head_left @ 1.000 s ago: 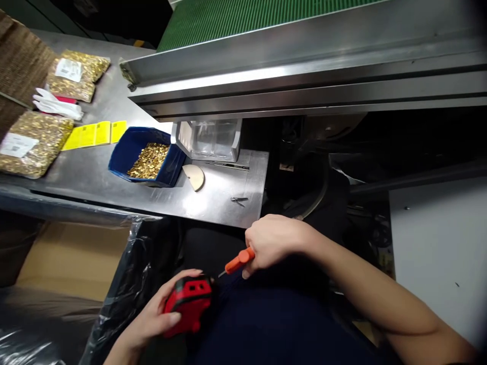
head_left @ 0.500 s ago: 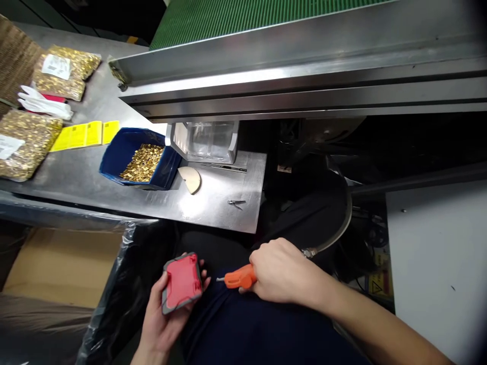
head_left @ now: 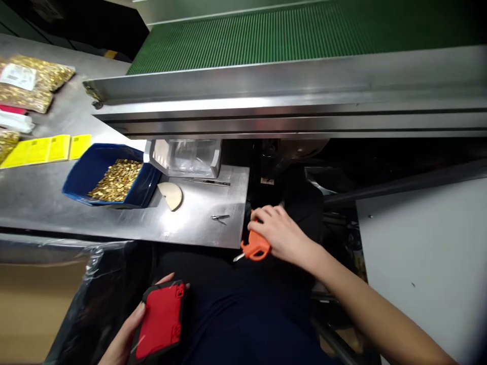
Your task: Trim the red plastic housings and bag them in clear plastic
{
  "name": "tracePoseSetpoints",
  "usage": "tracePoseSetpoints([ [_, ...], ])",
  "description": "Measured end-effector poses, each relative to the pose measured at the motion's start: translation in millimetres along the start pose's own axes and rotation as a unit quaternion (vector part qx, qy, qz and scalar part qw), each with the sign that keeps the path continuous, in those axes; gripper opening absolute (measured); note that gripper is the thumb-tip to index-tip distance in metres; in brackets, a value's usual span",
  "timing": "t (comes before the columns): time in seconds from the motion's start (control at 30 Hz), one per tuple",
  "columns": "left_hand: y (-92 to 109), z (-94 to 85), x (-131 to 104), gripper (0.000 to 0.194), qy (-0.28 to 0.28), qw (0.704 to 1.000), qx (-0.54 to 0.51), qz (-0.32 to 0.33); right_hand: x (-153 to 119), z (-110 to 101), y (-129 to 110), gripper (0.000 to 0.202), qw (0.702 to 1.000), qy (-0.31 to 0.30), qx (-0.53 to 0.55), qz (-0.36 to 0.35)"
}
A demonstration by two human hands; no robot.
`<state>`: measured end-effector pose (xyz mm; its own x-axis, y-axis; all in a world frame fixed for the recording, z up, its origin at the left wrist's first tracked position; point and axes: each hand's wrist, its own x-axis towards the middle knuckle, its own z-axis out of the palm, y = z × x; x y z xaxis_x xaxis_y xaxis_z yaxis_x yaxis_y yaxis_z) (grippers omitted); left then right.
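My left hand (head_left: 131, 324) is wrapped round a red case with black edges (head_left: 160, 320), low in the view over my lap. My right hand (head_left: 276, 230) grips an orange air gun (head_left: 258, 244), whose short metal nozzle points down and left beside the corner of the metal table (head_left: 205, 230). On that table lie a small pair of metal clippers (head_left: 219, 217), a beige disc with a notch (head_left: 171, 195) and a thin dark tool (head_left: 213, 182). A blue bin (head_left: 81, 175) holds many small gold pieces (head_left: 116, 180).
A metal conveyor frame (head_left: 266, 106) with a green ribbed belt (head_left: 243, 45) crosses the top. Beneath it sits a clear-fronted grey bin (head_left: 186, 157). Yellow labels (head_left: 40, 150) and bags of gold pieces (head_left: 57, 76) are at left. A plastic-lined box (head_left: 38, 304) stands lower left.
My right hand has raised the air gun toward the table corner and turned it. The red case, in my left hand, is lower and further left. The camera view has shifted.
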<state>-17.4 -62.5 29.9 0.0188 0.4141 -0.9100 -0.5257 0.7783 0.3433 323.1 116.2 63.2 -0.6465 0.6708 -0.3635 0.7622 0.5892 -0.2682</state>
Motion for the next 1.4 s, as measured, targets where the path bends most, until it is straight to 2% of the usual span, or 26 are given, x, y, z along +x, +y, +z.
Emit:
tracePoseSetpoints([
  [0.07,1.3,10.2,5.3,0.081,0.005,1.0,-0.023,0.008,13.1,7.7,36.0,0.038,0.997,0.058,-0.038,0.038],
  [0.17,7.3,32.3,16.7,0.079,-0.003,0.999,-0.034,0.038,49.4,25.7,83.3,0.035,0.994,0.059,-0.071,0.055],
  [0.23,14.0,48.1,26.4,0.077,-0.02,0.997,-0.026,0.063,76.4,38.6,106.8,0.033,0.993,0.049,-0.085,0.061],
  [0.33,27.0,69.6,43.0,0.08,-0.048,0.993,0.007,0.112,106.1,55.2,125.3,0.032,0.99,0.04,-0.102,0.088],
  [0.43,39.9,84.2,63.1,0.083,-0.056,0.979,0.071,0.18,118.4,67.0,125.6,0.035,0.984,0.042,-0.122,0.122],
  [0.6,52.7,84.8,101.5,0.068,0.004,0.934,0.189,0.303,116.2,73.4,116.0,0.037,0.973,0.058,-0.16,0.156],
  [0.73,56.0,75.0,118.1,0.063,0.042,0.883,0.284,0.371,102.5,59.8,100.9,0.04,0.966,0.088,-0.178,0.163],
  [0.83,58.6,69.5,120.1,0.059,0.066,0.837,0.361,0.407,88.4,38.3,67.9,0.033,0.965,0.122,-0.179,0.146],
  [0.93,63.8,67.7,122.2,0.054,0.08,0.8,0.393,0.446,89.1,13.7,13.5,0.026,0.969,0.151,-0.172,0.095],
  [1.03,69.4,69.2,125.9,0.049,0.092,0.781,0.384,0.483,123.1,-6.6,-44.7,0.024,0.971,0.164,-0.169,0.03],
  [1.13,68.8,70.3,125.0,0.049,0.096,0.773,0.377,0.5,183.4,-19.8,-82.0,0.021,0.97,0.164,-0.177,0.037],
  [1.2,62.7,68.4,119.5,0.052,0.094,0.769,0.38,0.506,222.1,-23.1,-90.5,0.021,0.966,0.159,-0.183,0.091],
  [1.27,52.6,63.8,110.6,0.054,0.095,0.767,0.383,0.507,249.0,-21.5,-89.4,0.025,0.961,0.147,-0.183,0.146],
  [1.33,40.8,57.2,100.0,0.054,0.103,0.768,0.383,0.503,261.4,-17.0,-84.2,0.032,0.959,0.129,-0.178,0.176],
  [1.4,29.9,50.5,90.6,0.053,0.114,0.774,0.381,0.493,262.8,-12.1,-79.0,0.033,0.961,0.112,-0.176,0.183],
])
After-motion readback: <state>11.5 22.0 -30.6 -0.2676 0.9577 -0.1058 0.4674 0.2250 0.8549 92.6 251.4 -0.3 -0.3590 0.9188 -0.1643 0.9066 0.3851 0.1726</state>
